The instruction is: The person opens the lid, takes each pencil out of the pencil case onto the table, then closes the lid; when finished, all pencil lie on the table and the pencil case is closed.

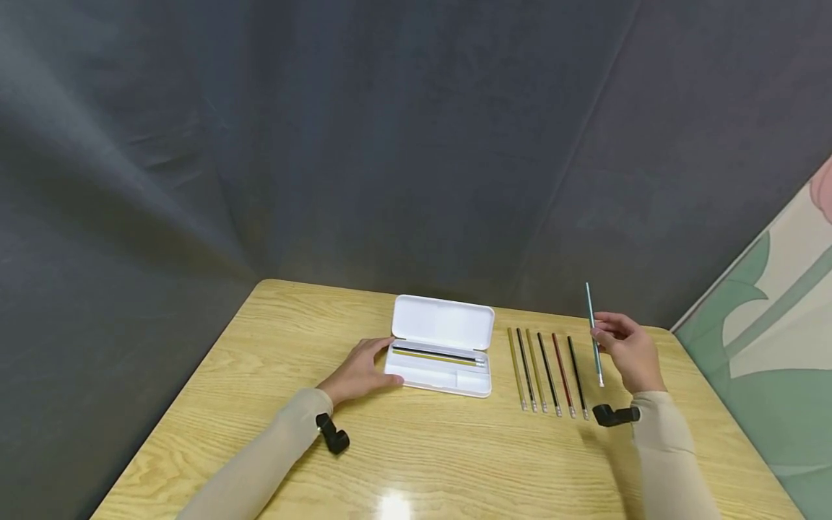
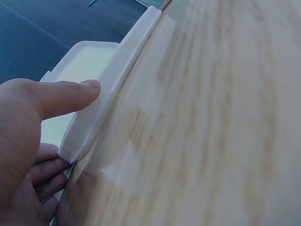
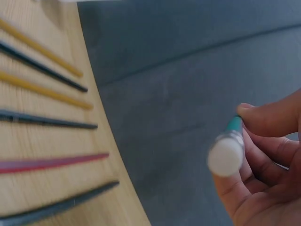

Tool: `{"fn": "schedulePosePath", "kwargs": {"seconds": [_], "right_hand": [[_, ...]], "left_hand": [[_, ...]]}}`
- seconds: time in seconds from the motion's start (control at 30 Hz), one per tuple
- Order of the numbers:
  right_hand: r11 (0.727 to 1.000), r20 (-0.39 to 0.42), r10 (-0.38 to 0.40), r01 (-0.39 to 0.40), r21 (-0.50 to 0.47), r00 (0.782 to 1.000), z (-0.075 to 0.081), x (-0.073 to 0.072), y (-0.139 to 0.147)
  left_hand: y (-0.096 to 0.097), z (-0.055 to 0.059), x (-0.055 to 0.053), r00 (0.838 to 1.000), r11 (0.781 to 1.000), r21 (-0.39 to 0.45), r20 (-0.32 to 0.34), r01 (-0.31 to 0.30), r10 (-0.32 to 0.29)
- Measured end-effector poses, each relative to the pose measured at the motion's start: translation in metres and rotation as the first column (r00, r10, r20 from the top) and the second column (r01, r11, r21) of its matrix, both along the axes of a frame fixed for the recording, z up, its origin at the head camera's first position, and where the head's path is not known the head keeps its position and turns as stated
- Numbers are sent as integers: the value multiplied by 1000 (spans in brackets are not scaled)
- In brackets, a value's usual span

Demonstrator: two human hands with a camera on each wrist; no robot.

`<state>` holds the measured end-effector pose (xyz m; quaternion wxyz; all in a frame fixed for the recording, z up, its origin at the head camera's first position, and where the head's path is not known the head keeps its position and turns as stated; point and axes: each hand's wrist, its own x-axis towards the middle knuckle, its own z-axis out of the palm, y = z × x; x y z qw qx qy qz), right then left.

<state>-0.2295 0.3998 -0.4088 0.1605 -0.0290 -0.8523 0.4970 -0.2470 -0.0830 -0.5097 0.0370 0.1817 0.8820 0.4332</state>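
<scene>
An open white pencil case (image 1: 429, 375) lies on the table with its lid (image 1: 442, 323) tipped back. Inside are a black pencil (image 1: 432, 352) and a yellow pencil (image 1: 425, 356), side by side along the back. My left hand (image 1: 357, 370) holds the case at its left end, thumb against the front wall and fingers around the far corner. To the right, my right hand (image 1: 633, 355) pinches a teal pencil (image 1: 588, 297) between thumb and fingers, above the table. The pencil's white eraser (image 3: 225, 157) faces the right wrist camera.
Between the case and my right hand, several pencils lie in a row, erasers toward me: yellow, black and one red pencil (image 1: 562, 372). A dark curtain (image 1: 416, 144) hangs behind the wooden table (image 1: 416, 448). A floral-patterned panel (image 1: 767, 347) stands at the right.
</scene>
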Motion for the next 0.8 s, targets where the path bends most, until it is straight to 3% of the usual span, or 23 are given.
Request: {"fn": "schedulePosePath", "kwargs": {"seconds": [0.2,0.33,0.53,0.8], "right_hand": [[998,52,-45,43,35,998,-8,3,17],[991,140,-3,-16,136,990,-18,2,24],[951,309,26,-119,286,951,-33,1,31],[894,383,-23,-152,421,923,-46,-2,42]], "left_hand": [[0,0,-1,1000,1000,3,12,8,-9],[-1,-2,-2,1000,1000,2,9,4,-4],[-1,-4,-1,1000,1000,10,14,14,-14],[-1,-4,-3,1000,1000,-3,1,10,-10]]}}
